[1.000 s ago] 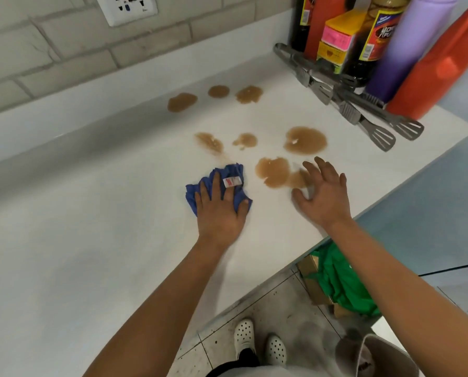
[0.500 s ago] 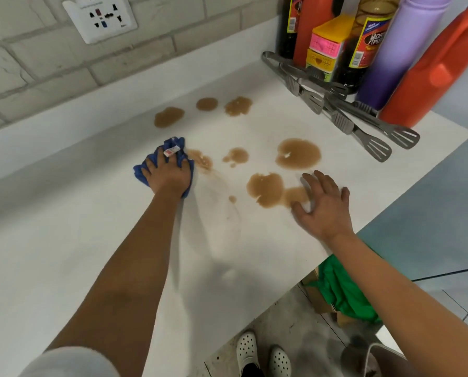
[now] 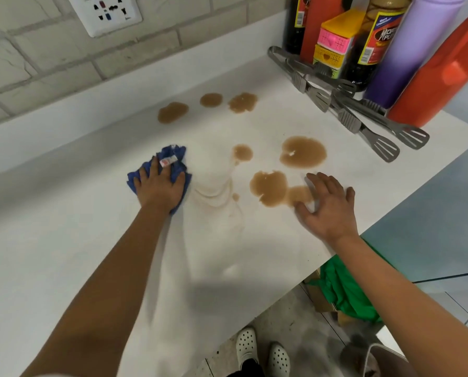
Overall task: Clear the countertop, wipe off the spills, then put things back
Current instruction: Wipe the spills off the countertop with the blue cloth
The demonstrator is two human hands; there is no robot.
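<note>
Pressing blue cloth [image 3: 173, 161] under left hand [image 3: 160, 186], right hand [image 3: 328, 208] splayed beside brown spills [image 3: 270, 187]

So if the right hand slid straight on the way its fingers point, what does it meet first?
The right hand points up and slightly left across the countertop. Its fingertips already sit at the edge of the nearest brown spill; past that lies the larger round spill. Whether the fingers touch the liquid is unclear.

Crumpled blue cloth [image 3: 173, 161] with a small white tag lies on the white tabletop [image 3: 64, 240], left of several brown spills [image 3: 303, 152], faint smears between them
</note>
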